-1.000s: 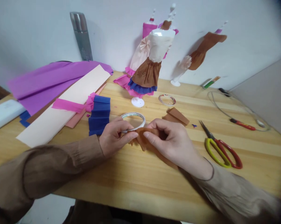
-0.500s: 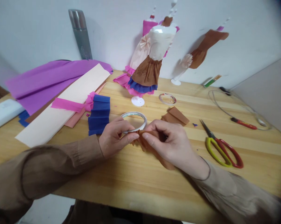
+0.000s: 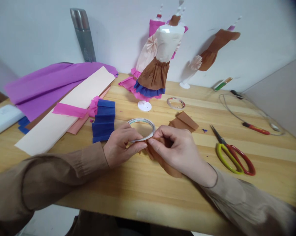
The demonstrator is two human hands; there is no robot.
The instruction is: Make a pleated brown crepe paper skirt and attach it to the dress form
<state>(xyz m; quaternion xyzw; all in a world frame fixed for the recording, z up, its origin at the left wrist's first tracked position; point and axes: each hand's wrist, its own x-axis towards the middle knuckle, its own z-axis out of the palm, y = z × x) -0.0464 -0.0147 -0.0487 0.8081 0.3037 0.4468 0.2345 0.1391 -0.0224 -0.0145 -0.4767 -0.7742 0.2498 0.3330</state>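
Remotely, I see the left hand (image 3: pixel 122 144) pinching a tape roll (image 3: pixel 152 130), the right hand (image 3: pixel 181 149) pinching a brown crepe-paper strip (image 3: pixel 164 163) above the table (image 3: pixel 118 193); its part between them seems gathered, its hanging length largely ungathered.

The scene is seen in a single view, from the wearer's head, faced forward and down over the desk (image 3: pixel 108 196). The sleeves (image 3: pixel 62 173) are shown close, from the lower corners inward; the desk's near edge is included below, the wall (image 3: pixel 123 29) behind it above.
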